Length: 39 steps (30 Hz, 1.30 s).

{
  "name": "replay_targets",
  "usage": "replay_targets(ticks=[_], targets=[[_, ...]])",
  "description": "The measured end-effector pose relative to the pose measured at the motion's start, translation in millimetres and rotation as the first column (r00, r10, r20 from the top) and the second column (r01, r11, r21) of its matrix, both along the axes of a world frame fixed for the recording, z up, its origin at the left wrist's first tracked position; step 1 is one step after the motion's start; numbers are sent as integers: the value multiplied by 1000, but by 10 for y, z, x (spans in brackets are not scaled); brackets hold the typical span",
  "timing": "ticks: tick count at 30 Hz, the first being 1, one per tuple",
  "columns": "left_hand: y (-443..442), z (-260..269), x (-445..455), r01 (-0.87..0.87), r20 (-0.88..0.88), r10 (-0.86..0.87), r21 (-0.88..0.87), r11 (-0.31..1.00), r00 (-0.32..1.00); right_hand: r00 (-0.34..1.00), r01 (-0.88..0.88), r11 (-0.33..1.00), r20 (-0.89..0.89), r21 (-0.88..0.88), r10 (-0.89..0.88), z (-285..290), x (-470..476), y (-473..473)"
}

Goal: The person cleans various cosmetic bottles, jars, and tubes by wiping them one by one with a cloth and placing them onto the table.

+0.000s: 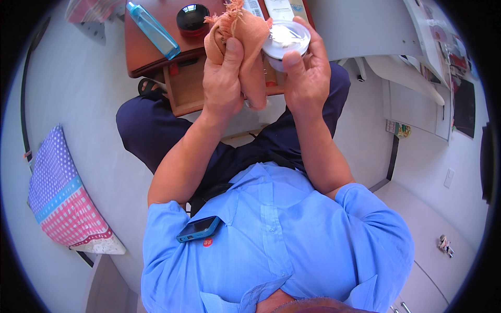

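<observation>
My left hand (223, 78) grips a bunched orange cloth (250, 43) with a fringed edge, its folds hanging down over the open drawer (186, 88). To the right of it, my right hand (309, 70) holds a round tub (286, 39) with a clear lid, thumb on the near side and fingers around the far side. Something white shows at the lid; what it is cannot be told. Cloth and tub are close together above the front of a reddish-brown wooden cabinet (146, 60).
On the cabinet top lie a blue transparent bottle (154, 31), a round jar with a black lid (192, 17) and a white tube (278, 8). A grey desk (364, 27) stands at the right. My knees flank the drawer. A patterned cover (66, 195) is at the left.
</observation>
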<state>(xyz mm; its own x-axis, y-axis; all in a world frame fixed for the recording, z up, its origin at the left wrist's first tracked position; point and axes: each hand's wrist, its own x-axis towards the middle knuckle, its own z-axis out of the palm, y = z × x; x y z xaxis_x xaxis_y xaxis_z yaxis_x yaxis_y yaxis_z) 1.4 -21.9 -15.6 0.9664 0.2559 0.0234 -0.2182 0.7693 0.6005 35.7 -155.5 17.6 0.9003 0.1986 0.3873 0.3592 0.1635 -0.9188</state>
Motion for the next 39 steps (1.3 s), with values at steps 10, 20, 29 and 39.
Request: replay_targets(ticks=[10, 20, 29, 39], targets=[[215, -12, 16, 10, -6, -10, 14, 1000, 1000, 959, -195, 980, -199, 50, 201, -240, -305, 147], [19, 26, -23, -25, 33, 24, 32, 999, 999, 971, -116, 962, -173, 247, 162, -62, -119, 46], [144, 52, -31, -153, 83, 140, 192, 969, 987, 941, -256, 962, -201, 97, 271, -96, -148, 32], [198, 88, -37, -547, 525, 189, 699, 461, 830, 841, -168, 954, -468, 250, 271, 26, -91, -101]])
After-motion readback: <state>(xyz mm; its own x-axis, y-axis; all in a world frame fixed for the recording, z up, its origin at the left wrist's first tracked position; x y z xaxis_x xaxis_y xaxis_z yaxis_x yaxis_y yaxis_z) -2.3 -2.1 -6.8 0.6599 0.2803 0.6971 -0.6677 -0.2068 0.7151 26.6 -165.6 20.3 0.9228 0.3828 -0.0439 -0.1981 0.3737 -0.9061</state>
